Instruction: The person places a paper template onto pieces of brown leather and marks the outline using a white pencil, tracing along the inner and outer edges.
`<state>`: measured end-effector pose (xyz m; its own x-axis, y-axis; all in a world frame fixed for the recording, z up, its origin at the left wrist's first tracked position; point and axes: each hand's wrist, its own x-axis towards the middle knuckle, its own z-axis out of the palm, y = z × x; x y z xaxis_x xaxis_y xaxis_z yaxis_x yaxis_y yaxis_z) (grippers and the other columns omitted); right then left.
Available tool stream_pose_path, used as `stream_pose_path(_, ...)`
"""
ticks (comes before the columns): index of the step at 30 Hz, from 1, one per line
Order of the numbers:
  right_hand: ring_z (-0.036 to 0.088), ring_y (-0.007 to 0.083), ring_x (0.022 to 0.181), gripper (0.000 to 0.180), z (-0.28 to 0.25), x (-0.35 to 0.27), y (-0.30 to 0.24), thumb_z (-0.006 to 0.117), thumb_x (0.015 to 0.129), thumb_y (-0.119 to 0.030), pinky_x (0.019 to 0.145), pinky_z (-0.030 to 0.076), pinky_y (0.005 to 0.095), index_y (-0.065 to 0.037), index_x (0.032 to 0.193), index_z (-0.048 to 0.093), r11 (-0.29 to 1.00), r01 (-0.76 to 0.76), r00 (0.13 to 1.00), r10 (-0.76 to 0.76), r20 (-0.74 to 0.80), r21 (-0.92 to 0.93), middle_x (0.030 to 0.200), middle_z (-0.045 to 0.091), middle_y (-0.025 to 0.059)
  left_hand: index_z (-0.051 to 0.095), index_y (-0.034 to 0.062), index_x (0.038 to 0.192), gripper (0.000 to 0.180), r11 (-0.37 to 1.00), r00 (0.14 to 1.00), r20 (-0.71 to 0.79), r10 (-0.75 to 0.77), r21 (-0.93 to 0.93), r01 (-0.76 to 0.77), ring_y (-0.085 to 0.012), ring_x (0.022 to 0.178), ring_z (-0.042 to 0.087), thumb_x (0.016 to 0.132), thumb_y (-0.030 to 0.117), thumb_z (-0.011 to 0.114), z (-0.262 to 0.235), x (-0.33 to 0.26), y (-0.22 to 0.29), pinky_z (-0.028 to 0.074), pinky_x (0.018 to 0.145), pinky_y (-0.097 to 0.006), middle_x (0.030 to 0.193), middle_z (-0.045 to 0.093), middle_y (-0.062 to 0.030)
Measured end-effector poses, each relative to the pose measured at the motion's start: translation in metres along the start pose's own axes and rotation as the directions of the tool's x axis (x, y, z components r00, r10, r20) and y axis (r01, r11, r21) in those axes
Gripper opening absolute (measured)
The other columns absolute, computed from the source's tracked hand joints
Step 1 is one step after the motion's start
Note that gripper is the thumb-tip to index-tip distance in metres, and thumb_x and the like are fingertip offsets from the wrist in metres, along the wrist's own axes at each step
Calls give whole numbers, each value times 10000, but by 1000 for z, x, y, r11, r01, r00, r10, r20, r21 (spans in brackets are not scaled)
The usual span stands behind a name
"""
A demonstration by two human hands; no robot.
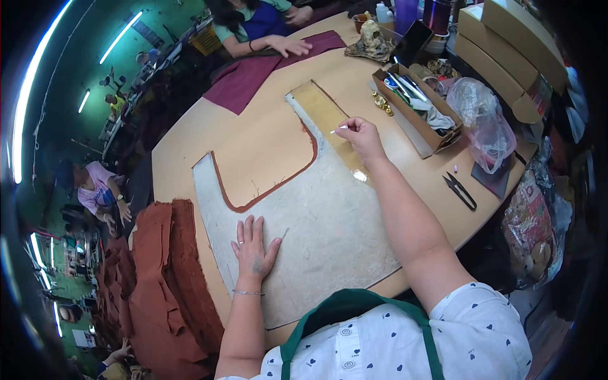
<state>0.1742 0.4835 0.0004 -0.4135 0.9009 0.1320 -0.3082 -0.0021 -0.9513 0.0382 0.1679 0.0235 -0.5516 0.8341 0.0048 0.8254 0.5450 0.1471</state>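
A large grey-white pattern sheet (329,221) with a U-shaped cut-out lies on the table before me. Rust-brown fabric (269,194) shows from under it along the curved edge. Flat on the sheet, fingers spread, rests my left hand (254,253). My right hand (362,140) pinches a small white chalk-like piece (341,129) between thumb and fingers. It is over the shiny yellowish strip (320,111) on the sheet's upper right arm. Whether the white piece touches the sheet I cannot tell.
Rust-brown cloth (164,285) is stacked at the left. Black thread snips (460,191), a gold watch (382,104) and a cardboard box (421,120) of tools lie to the right, near a plastic bag (481,120). Across the table, a person's hand (288,46) rests on maroon fabric (244,82).
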Motion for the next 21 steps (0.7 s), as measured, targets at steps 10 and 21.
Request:
stream_pose_path(10, 542, 109, 617, 194, 45, -25, 12, 683, 767, -187, 585, 447, 258, -7, 816, 632, 921, 52, 958, 64, 280, -387, 692, 602, 56, 404, 125, 1300, 559, 902, 911, 70, 408, -189, -389, -322, 1305, 234, 836, 415, 518, 2, 56, 99, 212, 977, -617, 1397, 293, -116)
stream_pose_path(21, 601, 209, 725, 267, 120, -36, 7, 703, 731, -296, 669, 477, 323, -37, 784, 667, 680, 116, 884, 262, 387, -724, 760, 632, 93, 398, 112, 1299, 562, 884, 916, 54, 397, -292, -365, -327, 1313, 194, 858, 457, 445, 16, 62, 91, 183, 950, -674, 1385, 258, -152)
